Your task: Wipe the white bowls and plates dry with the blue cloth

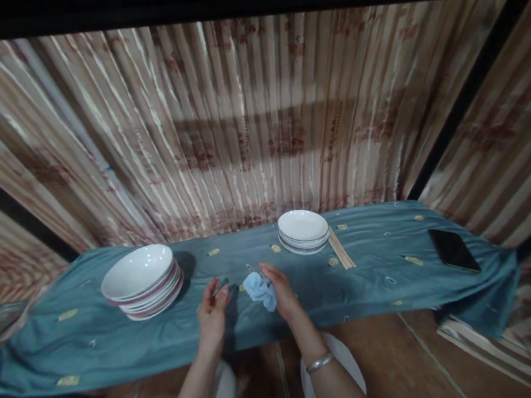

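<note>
While right hand [281,290] grips crumpled blue cloth [259,291] toward desk's [380,291] front edge, left hand [212,308] hovers half-open, seemingly empty. Bowl stack [142,280] near desk's left end looks tilted; sideways bump from left hand could topple it.

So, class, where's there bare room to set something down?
Behind the left hand and right hand, between bowl stack and plate stack; also between chopsticks and black device. Crowded: chopsticks beside plate stack, and centre front, where the right hand holds blue cloth.
</note>
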The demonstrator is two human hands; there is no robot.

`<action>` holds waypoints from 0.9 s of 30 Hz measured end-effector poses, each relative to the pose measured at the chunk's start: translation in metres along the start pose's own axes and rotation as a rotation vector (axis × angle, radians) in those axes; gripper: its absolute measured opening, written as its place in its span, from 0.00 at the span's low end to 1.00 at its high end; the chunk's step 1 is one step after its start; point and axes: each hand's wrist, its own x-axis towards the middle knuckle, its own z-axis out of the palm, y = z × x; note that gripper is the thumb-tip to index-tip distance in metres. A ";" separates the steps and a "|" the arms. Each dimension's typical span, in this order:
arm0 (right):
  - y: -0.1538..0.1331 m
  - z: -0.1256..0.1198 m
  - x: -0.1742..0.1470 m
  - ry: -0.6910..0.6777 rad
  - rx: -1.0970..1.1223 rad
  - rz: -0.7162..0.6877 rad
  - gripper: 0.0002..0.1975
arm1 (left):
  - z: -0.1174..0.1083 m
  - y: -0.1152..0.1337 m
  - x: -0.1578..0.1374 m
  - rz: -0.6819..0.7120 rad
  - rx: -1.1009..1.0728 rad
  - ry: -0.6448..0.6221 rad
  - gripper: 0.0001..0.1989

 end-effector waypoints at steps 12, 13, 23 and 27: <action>0.039 0.017 -0.024 -0.136 -0.261 0.055 0.21 | -0.116 0.070 0.002 0.396 0.329 0.225 0.32; 0.042 0.021 -0.025 -0.142 -0.269 0.050 0.21 | -0.123 0.073 0.003 0.419 0.348 0.245 0.33; 0.064 0.105 -0.001 -0.137 -0.275 0.009 0.26 | -0.150 0.101 0.047 0.414 0.414 0.359 0.42; 0.070 0.145 0.021 -0.196 -0.330 -0.004 0.31 | -0.144 0.105 0.075 0.334 0.386 0.341 0.44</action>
